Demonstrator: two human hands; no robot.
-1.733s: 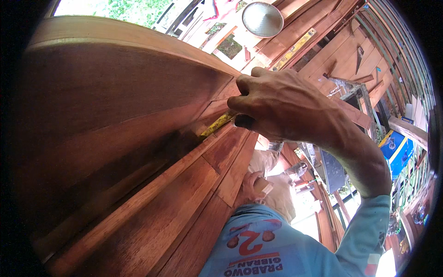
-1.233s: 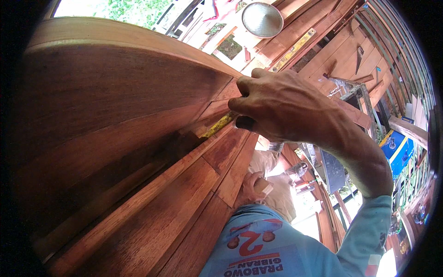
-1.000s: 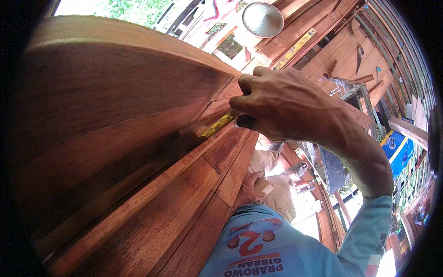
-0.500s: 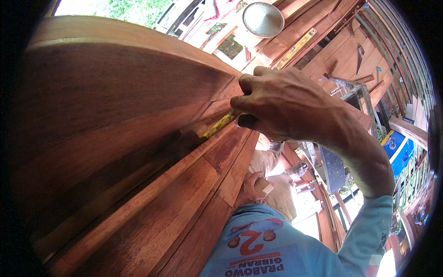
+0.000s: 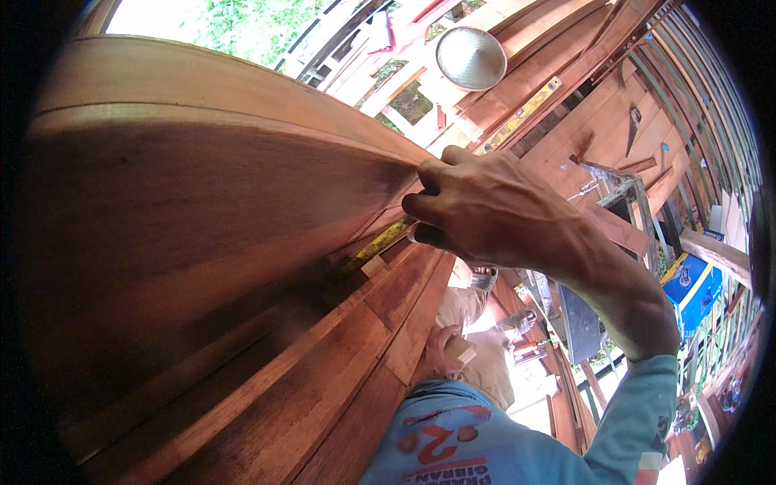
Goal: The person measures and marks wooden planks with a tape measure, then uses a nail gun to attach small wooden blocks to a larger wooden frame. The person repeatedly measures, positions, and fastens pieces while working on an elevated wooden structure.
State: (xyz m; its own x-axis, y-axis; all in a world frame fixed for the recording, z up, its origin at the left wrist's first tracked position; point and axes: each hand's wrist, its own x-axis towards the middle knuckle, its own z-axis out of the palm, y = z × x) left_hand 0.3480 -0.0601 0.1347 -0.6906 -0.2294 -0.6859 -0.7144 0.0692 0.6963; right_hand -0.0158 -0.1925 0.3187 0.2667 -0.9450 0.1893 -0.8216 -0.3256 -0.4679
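Wood fills the left and middle of the view: a large reddish-brown wooden panel curves across, and below it long planks run diagonally, their edges stepping one past the next. The right hand reaches in from the lower right in a light blue sleeve and curls its fingers closed on the end of a yellow tape measure blade, which lies in the narrow groove where the panel meets the planks, right at the panel's lower edge. The fingertips press close against the wood, so the hand has almost no room on its left; open space lies only to its right and below, toward the cluttered workshop. The left hand sits lower, beside the edge of a plank and just above the blue shirt, with something small and pale against it; whether it grips that I cannot tell. Overhead hang a round metal lamp shade and a long yellow level among stacked timber. Compared with the earlier frames, the right hand has barely shifted, sliding only slightly along the groove, and the tape blade lies in the same seam as before.
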